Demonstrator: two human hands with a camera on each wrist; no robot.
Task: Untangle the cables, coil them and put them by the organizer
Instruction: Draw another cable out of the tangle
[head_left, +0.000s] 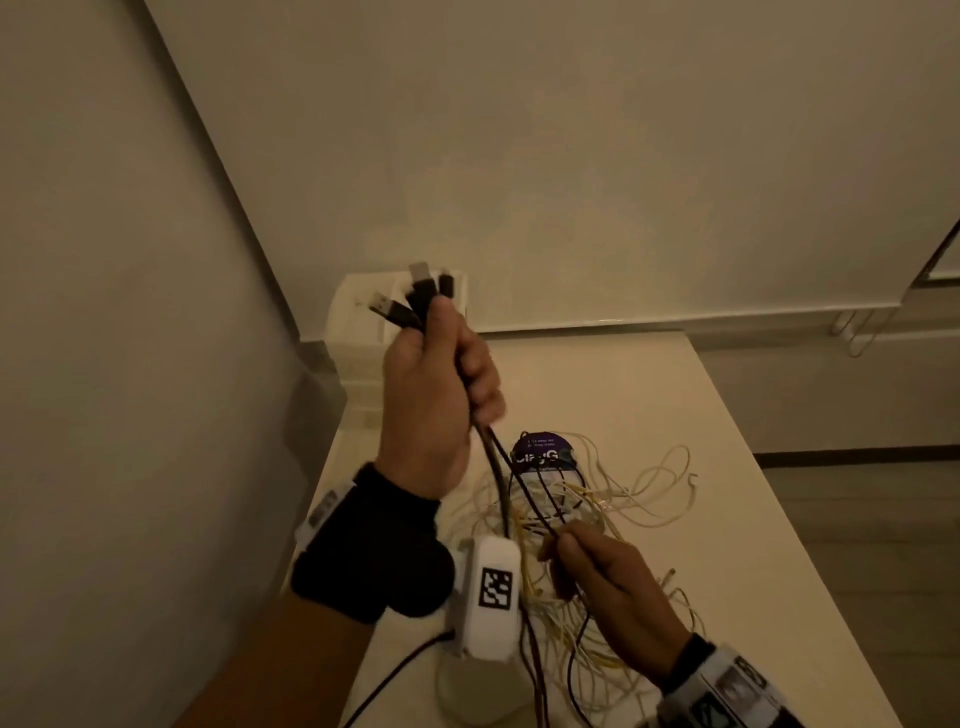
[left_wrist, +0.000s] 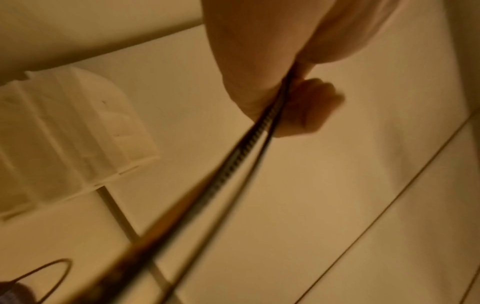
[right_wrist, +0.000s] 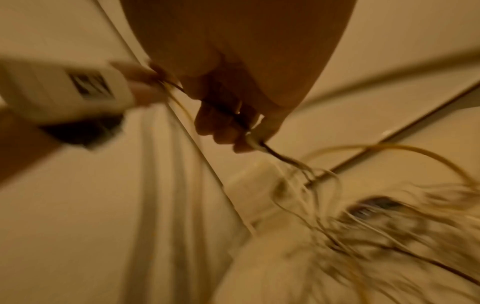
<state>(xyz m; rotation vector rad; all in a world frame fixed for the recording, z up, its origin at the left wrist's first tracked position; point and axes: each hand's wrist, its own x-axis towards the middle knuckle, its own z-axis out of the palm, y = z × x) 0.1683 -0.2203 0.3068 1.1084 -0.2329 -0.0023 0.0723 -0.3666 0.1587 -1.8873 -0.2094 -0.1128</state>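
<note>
My left hand (head_left: 441, 374) is raised above the table and grips a bunch of black cables (head_left: 496, 467), their USB plugs (head_left: 410, 296) sticking up out of the fist. The black cables (left_wrist: 249, 148) run taut down from the left hand (left_wrist: 298, 98). Lower right, my right hand (head_left: 587, 561) pinches the black cables just above a tangle of thin white and yellow cables (head_left: 597, 509) on the table. The right hand (right_wrist: 233, 123) holds a dark cable (right_wrist: 275, 156) in the blurred right wrist view. A white organizer (head_left: 363, 332) stands at the table's far left corner.
A purple round label or packet (head_left: 540, 452) lies under the tangle. The white table (head_left: 727, 519) ends at a right edge; the walls are close at left and behind. A white round object (head_left: 483, 696) sits at the near edge. The organizer (left_wrist: 64, 131) shows in the left wrist view.
</note>
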